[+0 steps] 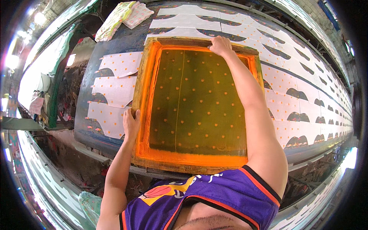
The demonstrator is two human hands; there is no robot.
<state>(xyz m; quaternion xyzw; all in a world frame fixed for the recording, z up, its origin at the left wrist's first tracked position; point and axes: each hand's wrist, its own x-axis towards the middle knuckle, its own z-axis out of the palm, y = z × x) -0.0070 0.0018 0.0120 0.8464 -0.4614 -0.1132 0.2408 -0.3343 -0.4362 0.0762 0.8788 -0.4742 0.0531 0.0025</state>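
A wooden-framed printing screen [199, 103] lies in front of me over the long table. Its mesh is dark olive with small orange motifs, and orange ink coats the inner border. My right hand [221, 46] reaches across the screen, its fingers closed over the far wooden bar. At the left bar, my left hand [131, 123] grips the outer edge with the thumb against the wood. White cut fabric pieces [112, 85] dotted with orange prints lie beside the left bar. More white printed pieces [283, 90] stretch away to the right. Whatever is under the screen is mostly hidden.
Folded patterned cloths [117, 21], one yellowish and one pinkish, rest at the table's far left corner. The dark table [103, 49] runs on to the right. A green post [53, 97] stands at the left, and pale green cloth [90, 205] hangs low near my left arm.
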